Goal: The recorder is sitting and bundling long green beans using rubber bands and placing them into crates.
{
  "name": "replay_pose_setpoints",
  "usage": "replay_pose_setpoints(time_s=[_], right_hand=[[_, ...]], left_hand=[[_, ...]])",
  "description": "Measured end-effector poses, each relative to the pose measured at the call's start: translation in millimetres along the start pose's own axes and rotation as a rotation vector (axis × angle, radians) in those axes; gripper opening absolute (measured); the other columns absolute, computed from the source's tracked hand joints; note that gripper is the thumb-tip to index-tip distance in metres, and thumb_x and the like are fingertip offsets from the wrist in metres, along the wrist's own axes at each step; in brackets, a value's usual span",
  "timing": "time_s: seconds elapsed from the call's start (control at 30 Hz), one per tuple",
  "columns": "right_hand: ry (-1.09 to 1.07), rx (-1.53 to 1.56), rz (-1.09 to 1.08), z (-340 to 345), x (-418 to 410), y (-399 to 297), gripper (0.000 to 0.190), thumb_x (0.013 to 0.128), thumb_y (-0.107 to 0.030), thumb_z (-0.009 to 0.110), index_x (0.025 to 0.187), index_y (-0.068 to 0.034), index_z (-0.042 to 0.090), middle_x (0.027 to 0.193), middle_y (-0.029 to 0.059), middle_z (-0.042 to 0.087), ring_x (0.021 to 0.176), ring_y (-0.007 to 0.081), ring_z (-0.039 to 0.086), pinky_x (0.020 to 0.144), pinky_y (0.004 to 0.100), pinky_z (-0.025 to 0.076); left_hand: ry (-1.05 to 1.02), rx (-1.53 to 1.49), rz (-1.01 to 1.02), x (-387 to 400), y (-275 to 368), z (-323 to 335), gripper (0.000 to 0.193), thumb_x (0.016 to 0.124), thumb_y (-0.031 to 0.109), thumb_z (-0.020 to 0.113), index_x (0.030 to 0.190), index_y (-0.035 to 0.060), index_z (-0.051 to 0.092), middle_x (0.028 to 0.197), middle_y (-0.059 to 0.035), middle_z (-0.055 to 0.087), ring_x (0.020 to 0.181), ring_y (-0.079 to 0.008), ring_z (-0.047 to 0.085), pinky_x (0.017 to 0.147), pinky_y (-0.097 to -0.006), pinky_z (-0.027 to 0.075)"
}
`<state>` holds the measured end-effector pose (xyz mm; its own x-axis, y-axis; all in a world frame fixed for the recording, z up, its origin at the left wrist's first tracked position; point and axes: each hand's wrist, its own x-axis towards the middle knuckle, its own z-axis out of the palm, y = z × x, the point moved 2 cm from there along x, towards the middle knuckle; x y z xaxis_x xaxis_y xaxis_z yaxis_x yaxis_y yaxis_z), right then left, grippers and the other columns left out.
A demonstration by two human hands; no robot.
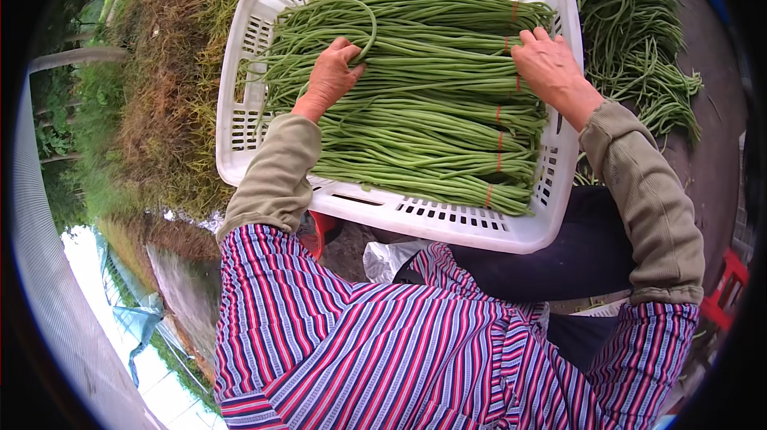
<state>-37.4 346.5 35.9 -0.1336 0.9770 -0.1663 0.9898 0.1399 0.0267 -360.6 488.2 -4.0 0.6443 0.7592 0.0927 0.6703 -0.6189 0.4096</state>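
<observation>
A white plastic crate (392, 225) with slotted walls stands before me, filled with bundles of long green beans (419, 109) laid side by side. Red bands (500, 141) circle the bundles near their right ends. My left hand (334, 73) is over the left half of the beans, with thumb and forefinger pinching one curved long bean (373, 17) that loops up above the others. At the right end of the crate, my right hand (546, 64) rests with bent fingers on the banded ends of an upper bundle. Its fingertips are partly hidden, so its grip is unclear.
Loose long beans (635, 28) lie heaped on the ground right of the crate. Brownish dry plants (162, 76) border it on the left. A red plastic object (726, 289) stands at the far right; a white plastic bag (386, 259) lies below the crate's near edge.
</observation>
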Motion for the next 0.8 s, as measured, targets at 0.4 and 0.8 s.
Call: replay_pose_setpoints(time_s=[0.4,0.8], right_hand=[[-0.009,-0.016,-0.026,-0.4,-2.1,-0.7,0.014,0.073,-0.008,0.064,0.086,-0.004,0.067,0.095,0.0107,0.058,0.096,0.0268,0.055,0.081,0.0411,0.043],[-0.029,0.093,0.055,-9.7,-5.5,1.7,0.018,0.078,-0.010,0.061,0.094,-0.003,0.064,0.096,0.0112,0.058,0.099,0.0273,0.054,0.081,0.0419,0.044]], left_hand=[[-0.106,0.228,0.018,-10.9,-50.3,-27.3,0.016,0.075,0.010,0.069,0.084,-0.0008,0.062,0.083,-0.0133,0.057,0.075,-0.0329,0.058,0.065,-0.0394,0.047],[0.069,-0.321,-0.372,-37.0,-12.5,-167.7,0.019,0.094,0.018,0.051,0.088,0.0011,0.057,0.058,0.0042,0.044,0.049,-0.0047,0.040,0.045,-0.0204,0.032]])
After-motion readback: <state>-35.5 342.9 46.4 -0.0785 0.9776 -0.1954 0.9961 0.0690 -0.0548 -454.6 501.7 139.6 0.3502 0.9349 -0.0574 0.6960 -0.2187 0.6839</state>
